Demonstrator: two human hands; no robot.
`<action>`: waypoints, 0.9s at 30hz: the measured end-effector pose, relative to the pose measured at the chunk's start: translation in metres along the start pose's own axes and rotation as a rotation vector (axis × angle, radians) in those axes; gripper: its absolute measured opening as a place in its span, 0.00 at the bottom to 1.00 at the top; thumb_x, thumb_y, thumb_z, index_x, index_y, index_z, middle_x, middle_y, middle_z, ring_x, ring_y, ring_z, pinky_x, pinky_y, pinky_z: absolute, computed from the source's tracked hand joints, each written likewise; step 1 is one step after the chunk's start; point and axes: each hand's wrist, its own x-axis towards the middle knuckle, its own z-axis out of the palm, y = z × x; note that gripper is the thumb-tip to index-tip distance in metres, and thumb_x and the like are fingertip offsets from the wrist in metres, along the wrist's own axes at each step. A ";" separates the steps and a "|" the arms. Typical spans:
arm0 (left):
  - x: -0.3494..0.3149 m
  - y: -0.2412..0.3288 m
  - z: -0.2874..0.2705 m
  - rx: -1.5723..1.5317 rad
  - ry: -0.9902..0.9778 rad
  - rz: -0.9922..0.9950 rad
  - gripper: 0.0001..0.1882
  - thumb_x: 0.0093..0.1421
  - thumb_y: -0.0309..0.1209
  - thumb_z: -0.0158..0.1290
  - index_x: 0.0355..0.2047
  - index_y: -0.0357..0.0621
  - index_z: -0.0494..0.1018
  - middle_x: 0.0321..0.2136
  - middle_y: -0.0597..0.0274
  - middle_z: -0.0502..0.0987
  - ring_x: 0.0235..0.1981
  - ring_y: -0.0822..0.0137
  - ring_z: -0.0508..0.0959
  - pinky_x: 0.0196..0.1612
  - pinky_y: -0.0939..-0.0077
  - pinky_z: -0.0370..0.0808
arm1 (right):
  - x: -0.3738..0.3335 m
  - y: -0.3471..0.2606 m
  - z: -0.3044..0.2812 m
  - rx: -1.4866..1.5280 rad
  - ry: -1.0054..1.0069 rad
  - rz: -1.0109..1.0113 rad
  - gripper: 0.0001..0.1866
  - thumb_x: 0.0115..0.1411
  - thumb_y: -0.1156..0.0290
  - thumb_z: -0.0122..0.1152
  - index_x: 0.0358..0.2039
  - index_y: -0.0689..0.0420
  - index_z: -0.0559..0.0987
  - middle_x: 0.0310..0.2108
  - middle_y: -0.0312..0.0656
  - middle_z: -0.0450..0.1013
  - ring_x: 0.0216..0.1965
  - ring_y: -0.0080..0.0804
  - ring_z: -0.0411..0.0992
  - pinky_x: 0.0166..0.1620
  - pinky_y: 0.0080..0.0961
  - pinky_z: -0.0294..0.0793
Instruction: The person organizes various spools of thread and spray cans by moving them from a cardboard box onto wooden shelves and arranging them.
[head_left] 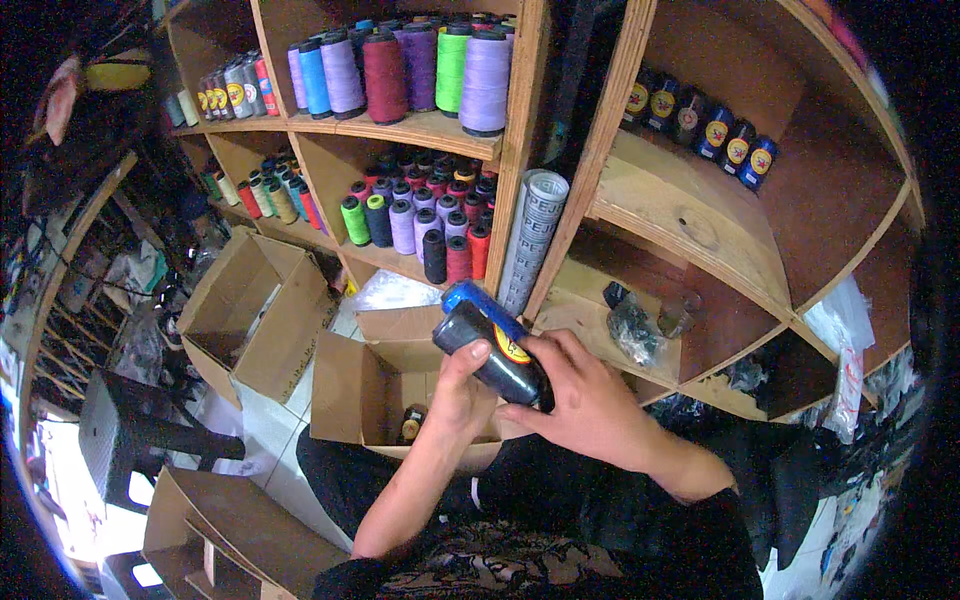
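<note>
Two thread spools are held together in front of me, above an open cardboard box (338, 390). One is dark grey to black (462, 333); the other is blue (474, 298) and lies along its far side, and a yellow round label shows between them. My left hand (455, 395) closes on the dark spool from below, thumb on its side and fingers mostly hidden. From the right, my right hand (590, 400) grips the lower ends of both spools, its fingers over the blue one. Inside the box sits a small spool with a pale top (412, 422).
Wooden shelves (440, 130) ahead hold many coloured spools. On the right shelf (700, 215) stands a row of dark blue labelled spools (716, 135). A rolled printed sheet (533, 235) leans between them. More cardboard boxes (285, 320) and a black stool (125, 420) are at left.
</note>
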 end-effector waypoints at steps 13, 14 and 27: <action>-0.001 -0.009 0.002 0.134 -0.112 -0.006 0.36 0.49 0.26 0.58 0.55 0.43 0.52 0.47 0.59 0.65 0.49 0.63 0.67 0.53 0.65 0.63 | 0.011 0.049 -0.102 0.836 0.341 0.149 0.33 0.38 0.74 0.66 0.49 0.59 0.68 0.44 0.40 0.67 0.45 0.33 0.68 0.44 0.28 0.72; 0.001 -0.013 0.008 0.136 -0.147 -0.022 0.35 0.50 0.25 0.58 0.55 0.42 0.52 0.47 0.59 0.65 0.48 0.63 0.68 0.52 0.65 0.64 | 0.014 0.066 -0.131 0.655 0.377 0.024 0.32 0.39 0.74 0.64 0.48 0.59 0.69 0.45 0.40 0.67 0.46 0.31 0.67 0.49 0.27 0.68; -0.013 -0.016 -0.011 0.148 0.009 0.004 0.29 0.53 0.23 0.54 0.53 0.41 0.55 0.45 0.55 0.68 0.49 0.59 0.69 0.53 0.62 0.64 | 0.207 0.245 -0.251 -0.343 0.314 0.197 0.24 0.46 0.70 0.63 0.46 0.59 0.72 0.42 0.43 0.71 0.39 0.30 0.71 0.36 0.24 0.75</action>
